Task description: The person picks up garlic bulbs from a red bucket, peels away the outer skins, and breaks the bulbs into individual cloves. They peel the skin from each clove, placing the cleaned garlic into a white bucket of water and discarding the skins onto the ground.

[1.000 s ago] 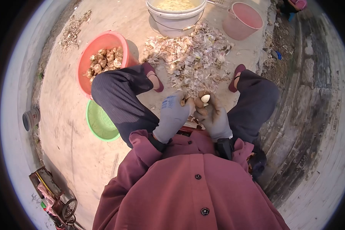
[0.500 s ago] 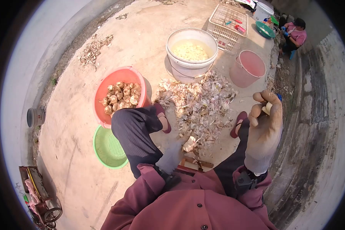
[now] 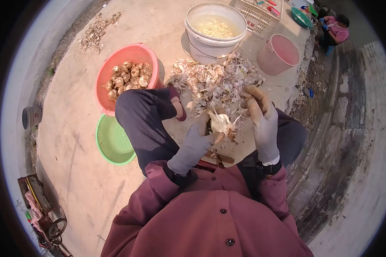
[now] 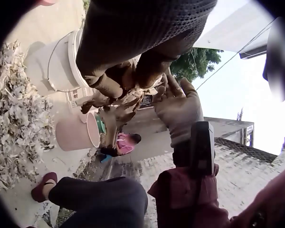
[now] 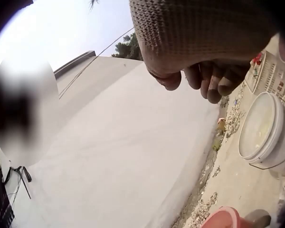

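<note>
The left hand [image 3: 194, 144], in a grey glove, grips a partly opened garlic bulb [image 3: 221, 123] over the gap between the knees. Ragged skin hangs from the bulb, seen from behind in the left wrist view below the dark left hand [image 4: 145, 35]. Just right of the bulb and apart from it is the gloved right hand [image 3: 263, 124], its fingers loosely bent. In the left wrist view the right hand [image 4: 179, 111] shows a spread palm with no clove visible. The right wrist view has the right hand's [image 5: 199, 52] fingertips hanging down; the inside of the palm is hidden there.
Garlic skins [image 3: 218, 81] cover the ground ahead. Beyond stand a white bucket [image 3: 214, 45] of peeled cloves in water and a pink bucket [image 3: 278, 55]. At left are a red basin [image 3: 101, 81] of bulbs and a green basket [image 3: 111, 143]. Another person [image 3: 336, 31] sits far right.
The right hand, raised at the right with pale cloves half a second ago, has come down and left beside the bulb; no cloves show in it now. The left hand has lifted the bulb slightly.
</note>
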Available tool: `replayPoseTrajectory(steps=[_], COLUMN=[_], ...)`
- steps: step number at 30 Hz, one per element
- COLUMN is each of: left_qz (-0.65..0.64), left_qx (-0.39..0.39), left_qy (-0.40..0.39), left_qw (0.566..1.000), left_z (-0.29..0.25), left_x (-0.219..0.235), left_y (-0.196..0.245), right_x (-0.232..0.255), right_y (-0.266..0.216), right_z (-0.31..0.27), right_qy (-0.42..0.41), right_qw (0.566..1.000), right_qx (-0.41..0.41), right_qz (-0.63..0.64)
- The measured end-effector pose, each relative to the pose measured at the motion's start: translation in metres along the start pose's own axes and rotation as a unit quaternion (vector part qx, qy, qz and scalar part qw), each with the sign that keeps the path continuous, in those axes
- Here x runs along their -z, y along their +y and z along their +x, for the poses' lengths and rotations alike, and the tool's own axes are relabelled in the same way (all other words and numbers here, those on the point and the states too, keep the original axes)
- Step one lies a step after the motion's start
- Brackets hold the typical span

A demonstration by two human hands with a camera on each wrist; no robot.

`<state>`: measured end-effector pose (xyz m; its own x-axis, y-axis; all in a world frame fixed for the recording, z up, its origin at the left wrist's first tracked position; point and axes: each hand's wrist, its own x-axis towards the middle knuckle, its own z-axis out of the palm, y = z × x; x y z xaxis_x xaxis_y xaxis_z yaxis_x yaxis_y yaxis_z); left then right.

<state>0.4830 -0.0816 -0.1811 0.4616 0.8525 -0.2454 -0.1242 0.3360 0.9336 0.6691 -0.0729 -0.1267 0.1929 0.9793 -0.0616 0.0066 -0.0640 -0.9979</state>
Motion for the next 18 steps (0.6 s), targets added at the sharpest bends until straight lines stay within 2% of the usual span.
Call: replayPoseTrajectory(steps=[2, 4, 5, 7, 8, 9, 10, 11, 12, 13, 14, 16, 18], left_qz=[0.044, 0.069, 0.07, 0.253, 0.254, 0.282, 0.31, 0.312, 0.224, 0.132, 0.132, 0.22, 0.276], left_qx=[-0.002, -0.06, -0.059, -0.13, -0.128, -0.156, -0.185, -0.186, -0.099, -0.008, -0.006, -0.072, -0.064], left_qy=[-0.002, 0.05, 0.043, 0.05, 0.044, 0.028, 0.012, 0.007, -0.03, -0.068, -0.073, -0.052, -0.062], left_qw=[0.999, 0.994, 0.995, 0.957, 0.958, 0.946, 0.932, 0.932, 0.969, 0.989, 0.989, 0.971, 0.957], left_z=[-0.003, -0.003, -0.004, -0.004, -0.006, -0.006, -0.006, -0.008, -0.013, -0.016, -0.017, -0.015, -0.016], left_x=[-0.006, -0.022, -0.028, -0.038, -0.043, -0.047, -0.05, -0.051, -0.052, -0.052, -0.051, -0.045, -0.041], left_y=[-0.003, 0.003, -0.001, -0.009, -0.011, -0.009, -0.005, 0.002, 0.013, 0.019, 0.02, 0.022, 0.015], right_x=[0.008, 0.007, 0.005, 0.0, -0.002, -0.006, -0.002, 0.005, 0.01, 0.013, 0.016, 0.019, 0.017], right_y=[0.038, 0.043, 0.04, 0.063, 0.073, 0.063, 0.055, 0.047, 0.044, 0.047, 0.046, 0.044, 0.037], right_z=[-0.038, -0.068, -0.077, -0.077, -0.083, -0.082, -0.081, -0.08, -0.078, -0.076, -0.076, -0.076, -0.077], right_qy=[0.017, 0.015, 0.01, 0.052, 0.086, 0.118, 0.124, 0.121, 0.117, 0.118, 0.123, 0.047, 0.051], right_qw=[0.993, 0.993, 0.989, 0.987, 0.984, 0.988, 0.987, 0.988, 0.988, 0.99, 0.989, 0.996, 0.996], right_qx=[0.028, -0.01, -0.034, -0.006, 0.014, -0.071, -0.071, -0.083, -0.095, -0.08, -0.081, -0.069, -0.078], right_qz=[-0.113, -0.113, -0.141, -0.149, -0.158, -0.075, -0.072, -0.044, -0.018, -0.013, -0.013, -0.005, -0.016])
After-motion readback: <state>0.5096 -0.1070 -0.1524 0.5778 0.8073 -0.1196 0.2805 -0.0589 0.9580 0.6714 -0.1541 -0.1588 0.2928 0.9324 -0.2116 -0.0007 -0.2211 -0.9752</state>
